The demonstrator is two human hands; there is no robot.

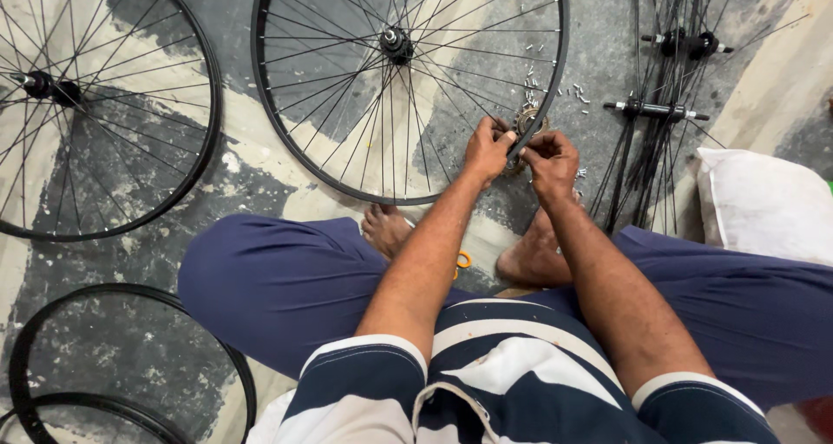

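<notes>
Wheel (pixel 347 149) centre frame, mostly laced; left hand (pixel 486 151) and right hand (pixel 550 160) pinching rim (pixel 542 105) (loose nipples (pixel 568 92) upper right).

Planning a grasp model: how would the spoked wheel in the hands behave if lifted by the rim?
The spoked wheel is probably stiff, its laced spokes looking taut. Likely light for its size: thin rim, no tyre. Stood on edge it would roll; lying flat on the floor, as now, it should stay put.

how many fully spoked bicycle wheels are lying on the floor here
2. One spoked wheel lies ahead, its rim gripped by the left hand and right hand. Another wheel lies far left, partly out of frame. Others may be hidden.
</notes>
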